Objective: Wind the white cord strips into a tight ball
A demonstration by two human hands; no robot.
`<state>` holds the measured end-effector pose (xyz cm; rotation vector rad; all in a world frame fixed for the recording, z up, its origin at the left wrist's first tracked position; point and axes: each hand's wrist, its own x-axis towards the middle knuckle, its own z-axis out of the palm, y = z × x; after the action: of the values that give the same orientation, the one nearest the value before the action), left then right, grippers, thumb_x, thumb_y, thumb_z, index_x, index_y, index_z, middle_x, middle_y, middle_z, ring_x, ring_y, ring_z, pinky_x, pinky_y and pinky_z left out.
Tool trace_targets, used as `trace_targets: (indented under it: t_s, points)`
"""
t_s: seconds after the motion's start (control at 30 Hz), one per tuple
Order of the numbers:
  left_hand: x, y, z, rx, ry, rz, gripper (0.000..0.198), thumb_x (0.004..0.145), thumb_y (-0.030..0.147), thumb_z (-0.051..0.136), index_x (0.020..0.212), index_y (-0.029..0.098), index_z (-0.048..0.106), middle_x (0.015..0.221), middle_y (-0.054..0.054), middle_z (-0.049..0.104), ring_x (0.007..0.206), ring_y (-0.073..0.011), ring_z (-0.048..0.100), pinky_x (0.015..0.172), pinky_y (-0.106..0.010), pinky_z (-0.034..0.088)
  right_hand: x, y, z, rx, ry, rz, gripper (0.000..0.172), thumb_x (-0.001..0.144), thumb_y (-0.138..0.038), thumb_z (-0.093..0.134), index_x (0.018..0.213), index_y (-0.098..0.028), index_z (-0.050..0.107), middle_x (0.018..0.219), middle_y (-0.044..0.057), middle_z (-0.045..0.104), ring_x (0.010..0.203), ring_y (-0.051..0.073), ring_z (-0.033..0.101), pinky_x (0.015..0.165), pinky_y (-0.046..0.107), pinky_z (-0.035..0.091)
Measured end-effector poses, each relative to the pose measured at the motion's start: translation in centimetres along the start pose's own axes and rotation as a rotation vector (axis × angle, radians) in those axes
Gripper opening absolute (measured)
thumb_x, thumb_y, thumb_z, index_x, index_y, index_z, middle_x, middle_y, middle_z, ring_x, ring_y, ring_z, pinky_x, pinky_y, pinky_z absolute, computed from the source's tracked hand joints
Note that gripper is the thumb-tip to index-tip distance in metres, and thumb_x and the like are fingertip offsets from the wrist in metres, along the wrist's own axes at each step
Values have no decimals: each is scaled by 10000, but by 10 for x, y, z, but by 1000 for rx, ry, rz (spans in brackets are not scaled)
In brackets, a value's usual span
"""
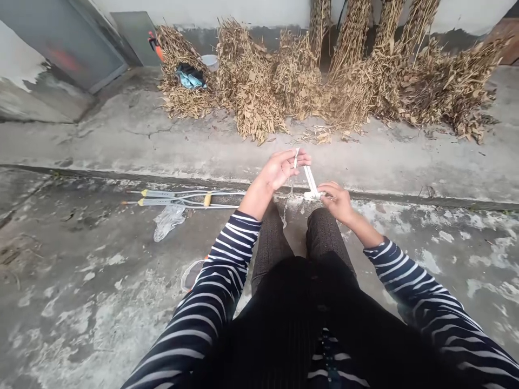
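Note:
I sit on a concrete floor with my legs stretched out in front. My left hand [281,168] is raised, its fingers pinched on the upper end of a pair of thin white strips [310,179]. My right hand [336,200] is closed on the lower end of the same strips, just above my right knee. The strips run slanted between the two hands. Fine pale threads or fibres [288,201] hang below them, between my knees. Both arms wear dark sleeves with white stripes.
A pair of metal crutches [178,199] lies on the floor to the left, with a crumpled clear plastic bag [168,220] beside them. Bundles of dry brown plants [324,81] are heaped along the far wall. A low concrete step [121,175] crosses ahead.

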<state>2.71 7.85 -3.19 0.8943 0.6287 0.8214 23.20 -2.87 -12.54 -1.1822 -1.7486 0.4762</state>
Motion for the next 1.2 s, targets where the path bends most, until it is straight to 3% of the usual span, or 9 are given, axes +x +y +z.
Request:
trace_targets:
  t_s: [0.07, 0.23, 0.37, 0.5, 0.6, 0.7, 0.8, 0.93, 1.2]
  points:
    - [10, 3, -1, 32, 33, 0, 175, 942, 246, 610, 962, 94, 696, 872, -99, 768, 795, -142, 739, 661, -197, 537, -1, -11, -6, 144, 17, 124, 118, 863, -243, 681, 974, -216, 710, 1028, 67, 709, 946, 221, 675, 800, 370, 572]
    - [38, -6, -14, 140, 26, -135, 186, 943, 225, 609, 835, 88, 669, 731, -68, 722, 634, -102, 679, 631, -196, 524, 5, -41, -19, 377, 1, 293, 394, 787, -360, 807, 1150, -239, 713, 985, 44, 697, 885, 176, 668, 742, 297, 580]
    - [54, -25, -32, 415, -54, -277, 213, 846, 259, 746, 747, 76, 702, 770, -128, 737, 663, -159, 694, 680, -290, 580, 20, -52, -30, 462, 42, 317, 275, 724, -387, 865, 941, -234, 794, 1042, 55, 725, 934, 193, 675, 772, 324, 614]
    - [51, -56, -37, 618, 0, -255, 126, 699, 146, 831, 770, 77, 754, 802, -116, 729, 697, -175, 671, 627, -299, 593, 41, -48, -42, 589, 174, 422, 399, 578, -387, 951, 900, -220, 786, 936, 37, 753, 912, 210, 697, 758, 376, 660]
    - [36, -75, -24, 488, 14, -84, 266, 748, 125, 768, 1013, 112, 777, 1109, -130, 736, 939, -207, 689, 695, -298, 617, 56, -43, -50, 619, 176, 487, 453, 516, -353, 978, 889, -193, 774, 897, 34, 764, 852, 197, 712, 758, 387, 674]
    - [22, -83, -1, 337, -78, 56, 453, 796, 154, 740, 1248, 173, 717, 1343, -123, 666, 1120, -243, 667, 770, -330, 624, 66, -42, -56, 651, 68, 580, 487, 492, -280, 989, 913, -166, 772, 910, 58, 775, 822, 199, 734, 759, 385, 681]
    - [16, -83, 21, 302, -110, 97, 418, 815, 161, 738, 1231, 129, 712, 1202, -136, 730, 987, -220, 712, 737, -307, 610, 74, -44, -58, 672, 7, 650, 485, 492, -233, 990, 918, -148, 773, 899, 71, 777, 769, 189, 739, 746, 370, 682]
    - [13, -80, 31, 307, -24, 90, 284, 876, 280, 730, 1062, 65, 718, 776, -74, 731, 617, -114, 666, 557, -202, 522, 81, -45, -58, 655, 66, 617, 489, 469, -242, 994, 896, -157, 772, 876, 56, 773, 763, 187, 734, 734, 366, 677]
    - [-3, -70, 5, 117, -180, -139, 400, 824, 452, 799, 900, 83, 664, 730, -66, 701, 591, -122, 675, 514, -204, 493, 90, -57, -60, 495, 219, 406, 397, 498, -343, 969, 816, -192, 786, 860, 30, 760, 803, 179, 693, 706, 345, 646]
